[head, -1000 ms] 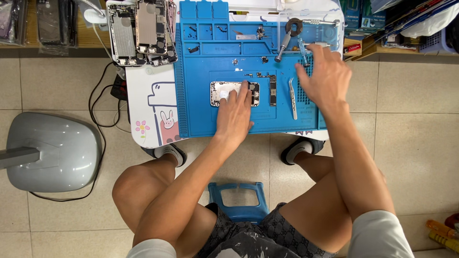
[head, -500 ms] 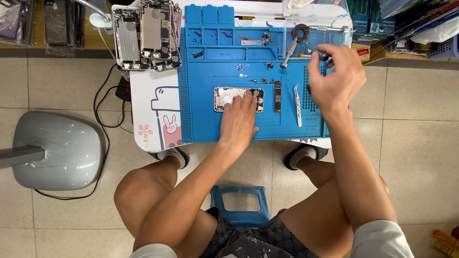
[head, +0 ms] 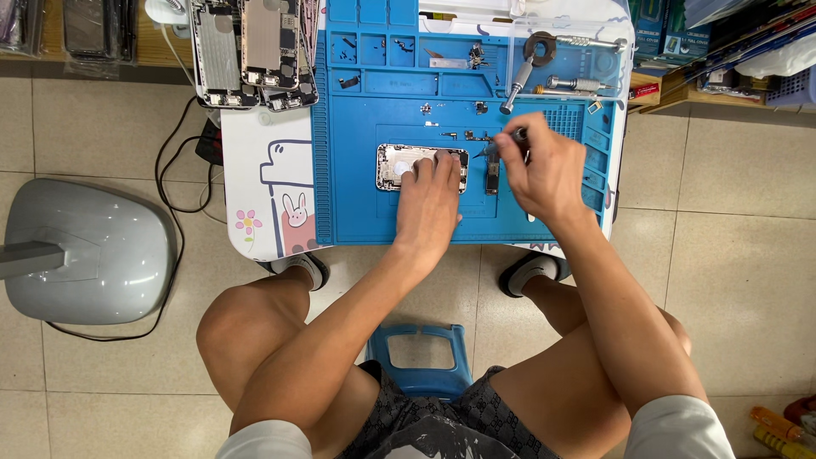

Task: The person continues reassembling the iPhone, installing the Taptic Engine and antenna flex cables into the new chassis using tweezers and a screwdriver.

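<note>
An opened silver phone housing lies on a blue repair mat on a small low table. My left hand rests flat on the housing's right half and holds it down. My right hand grips a thin screwdriver; its tip points left toward the housing's upper right corner. A dark narrow phone part lies between my two hands. Small screws and bits are scattered just above the housing.
Two more screwdrivers and a round tape roll lie at the mat's top right. Several stripped phone bodies lie at the top left. A grey lamp base stands on the floor to the left. A blue stool is under me.
My right hand came down and left from the mat's upper right tools, now holding a screwdriver near the housing. My left hand stayed on the housing.
</note>
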